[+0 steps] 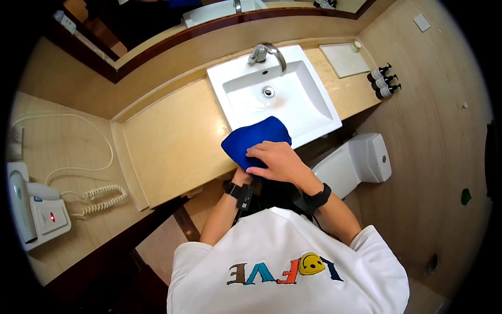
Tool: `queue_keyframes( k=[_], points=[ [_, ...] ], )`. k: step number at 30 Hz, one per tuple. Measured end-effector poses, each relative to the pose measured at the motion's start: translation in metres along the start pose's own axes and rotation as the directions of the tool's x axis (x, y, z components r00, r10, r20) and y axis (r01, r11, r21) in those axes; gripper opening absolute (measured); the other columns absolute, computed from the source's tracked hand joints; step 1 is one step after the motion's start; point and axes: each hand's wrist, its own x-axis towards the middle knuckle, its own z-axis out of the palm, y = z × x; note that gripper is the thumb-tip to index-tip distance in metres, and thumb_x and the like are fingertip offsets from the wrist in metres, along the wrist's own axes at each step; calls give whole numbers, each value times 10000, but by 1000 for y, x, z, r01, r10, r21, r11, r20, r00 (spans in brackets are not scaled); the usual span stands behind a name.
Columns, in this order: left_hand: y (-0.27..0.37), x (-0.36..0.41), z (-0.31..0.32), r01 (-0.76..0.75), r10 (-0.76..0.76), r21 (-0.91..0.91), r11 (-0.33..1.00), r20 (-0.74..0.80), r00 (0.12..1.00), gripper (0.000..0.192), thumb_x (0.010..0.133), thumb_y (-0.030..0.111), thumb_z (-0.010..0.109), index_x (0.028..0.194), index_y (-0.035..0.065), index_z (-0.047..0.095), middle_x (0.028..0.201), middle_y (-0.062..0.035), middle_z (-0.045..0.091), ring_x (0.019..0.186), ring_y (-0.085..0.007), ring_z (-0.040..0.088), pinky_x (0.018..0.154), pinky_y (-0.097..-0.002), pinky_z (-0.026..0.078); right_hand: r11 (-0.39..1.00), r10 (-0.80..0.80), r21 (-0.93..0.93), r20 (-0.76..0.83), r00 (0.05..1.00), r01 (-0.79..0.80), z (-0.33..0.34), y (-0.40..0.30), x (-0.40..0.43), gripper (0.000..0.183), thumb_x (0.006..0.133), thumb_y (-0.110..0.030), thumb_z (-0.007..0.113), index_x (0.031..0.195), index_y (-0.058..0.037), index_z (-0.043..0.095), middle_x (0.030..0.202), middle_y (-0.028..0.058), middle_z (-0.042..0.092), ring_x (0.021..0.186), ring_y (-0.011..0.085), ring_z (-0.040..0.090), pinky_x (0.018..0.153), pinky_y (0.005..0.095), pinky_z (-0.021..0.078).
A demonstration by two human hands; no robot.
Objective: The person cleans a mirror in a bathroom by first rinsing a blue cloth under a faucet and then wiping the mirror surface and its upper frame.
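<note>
A blue cloth (259,135) is spread over my left hand (242,176), which is mostly hidden beneath it near the front rim of the white washbasin (317,131). On top of the cloth lies my right hand (276,160), its fingers bent and its thumb apart from them. Whether the right hand pinches the cloth or only touches it cannot be told. At the back of the basin stands a chrome faucet (270,53), curving over the bowl and its drain (268,92). Both wrists wear black straps with small devices.
A beige countertop (176,129) surrounds the basin. On its right are a white tray (345,64) with a small container and several pump bottles (384,82). A toilet (368,157) stands to the lower right. A hair dryer (23,208) with a coiled cord hangs on the left wall.
</note>
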Motion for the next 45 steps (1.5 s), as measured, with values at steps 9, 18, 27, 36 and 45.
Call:
queue_keyframes(
  k=[9,18,27,36,45],
  points=[
    [-35,64,56,138,-105,202,970,-164,981,474,1044,398,419,1377,64,472,1335,-97,553,1194,-218,555,1014,-369,466,4,467,908,368,804,-419,-14,175,-24,839,832,-348,782,1435,32,341,1332,196,511,1209,264,536,997,389,485],
    [-5,64,53,160,-145,0,987,-423,894,530,1048,432,387,1390,36,472,1314,-113,589,1204,-240,568,1045,-390,451,159,350,791,514,783,-590,17,220,-18,432,964,-234,634,1272,52,534,1133,135,656,1004,199,639,881,316,533],
    [5,21,2,-86,287,365,927,-545,788,642,960,222,620,1489,81,286,1373,-122,489,1233,-235,509,1037,-370,436,456,408,712,367,836,-534,88,180,30,582,901,-303,706,1311,49,489,1132,204,661,1002,260,661,872,355,533],
    [-12,37,-62,398,263,612,683,-715,648,581,858,373,698,1299,39,519,1154,-224,663,1070,-380,641,910,-447,505,642,582,354,353,733,-680,144,157,60,543,744,-487,782,984,-4,719,863,198,728,795,347,716,718,425,562],
    [53,98,-57,443,418,744,500,-655,630,540,845,419,709,1202,45,553,1042,-254,675,977,-450,635,810,-509,515,689,688,231,93,720,-687,133,163,130,556,726,-520,789,977,-32,700,864,209,717,793,399,696,698,460,556]
  ],
)
